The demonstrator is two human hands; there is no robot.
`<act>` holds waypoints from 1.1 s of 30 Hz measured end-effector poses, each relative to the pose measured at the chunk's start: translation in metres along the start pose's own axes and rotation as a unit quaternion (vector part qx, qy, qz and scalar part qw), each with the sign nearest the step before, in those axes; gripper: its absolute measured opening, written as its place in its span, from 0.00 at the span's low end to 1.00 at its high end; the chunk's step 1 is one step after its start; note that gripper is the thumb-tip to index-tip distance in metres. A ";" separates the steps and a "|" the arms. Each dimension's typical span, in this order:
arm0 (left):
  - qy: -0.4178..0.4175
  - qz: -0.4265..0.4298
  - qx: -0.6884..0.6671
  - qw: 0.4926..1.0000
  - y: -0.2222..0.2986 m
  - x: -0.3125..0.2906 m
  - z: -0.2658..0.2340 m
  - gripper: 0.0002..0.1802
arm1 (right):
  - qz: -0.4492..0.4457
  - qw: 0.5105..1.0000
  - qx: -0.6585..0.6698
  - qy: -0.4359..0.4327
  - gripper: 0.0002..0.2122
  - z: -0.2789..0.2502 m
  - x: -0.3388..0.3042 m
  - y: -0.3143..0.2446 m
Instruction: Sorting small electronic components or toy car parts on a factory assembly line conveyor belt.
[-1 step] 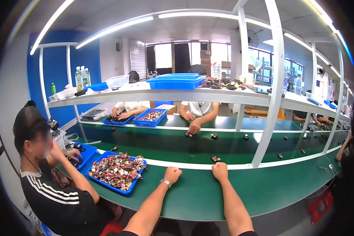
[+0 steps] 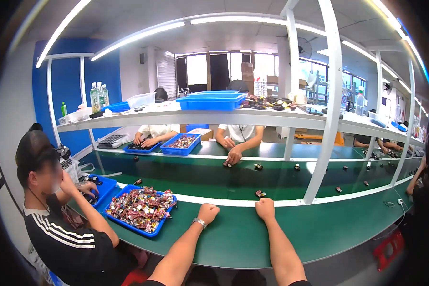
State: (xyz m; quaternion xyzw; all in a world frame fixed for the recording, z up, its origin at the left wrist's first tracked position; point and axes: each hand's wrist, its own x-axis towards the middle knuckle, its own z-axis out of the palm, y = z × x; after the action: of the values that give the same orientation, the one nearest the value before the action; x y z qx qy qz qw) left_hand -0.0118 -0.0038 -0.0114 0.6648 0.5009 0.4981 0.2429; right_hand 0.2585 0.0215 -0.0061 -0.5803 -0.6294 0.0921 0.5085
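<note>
Both my hands are closed into fists above the green worktop (image 2: 233,233), near its white rail. My left hand (image 2: 208,213), with a metal-banded watch (image 2: 199,222) on the wrist, shows no object. To the right of it my right hand (image 2: 265,209) is likewise a fist, apart from the left, and nothing shows in it. Just beyond the rail, close to my right hand, lies a small dark part with red and yellow bits (image 2: 260,193) on the green belt (image 2: 209,183). Left of my left hand stands a blue tray (image 2: 150,233), heaped with many small red, black and yellow parts.
A co-worker in a black striped shirt (image 2: 66,233) sits at the left, one hand by another blue tray (image 2: 110,185). Across the belt a person in white (image 2: 243,133) handles a small part. A white post (image 2: 325,119) and shelf (image 2: 214,116) rise ahead.
The whole view has shifted very slightly. Both my fists keep their place and shape, and the parts on the belt show no clear movement.
</note>
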 end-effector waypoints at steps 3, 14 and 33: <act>-0.059 0.011 0.109 0.992 0.003 0.011 -0.004 0.18 | 0.031 0.999 -0.014 -0.007 0.11 -0.003 0.003 -0.001; -0.195 0.177 0.570 0.779 0.076 0.046 -0.056 0.14 | 0.022 1.000 -0.009 -0.010 0.10 -0.004 0.005 0.004; -0.148 0.759 0.319 0.548 0.238 -0.043 0.018 0.12 | 0.017 0.999 0.031 0.018 0.13 -0.002 0.004 0.003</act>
State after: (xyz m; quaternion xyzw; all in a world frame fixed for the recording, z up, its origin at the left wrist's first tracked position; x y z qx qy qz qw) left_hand 0.1056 -0.1301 0.1588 0.8955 -0.1072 0.1991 -0.3834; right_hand 0.2624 0.0246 -0.0053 -0.5765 -0.6074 0.1094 0.5355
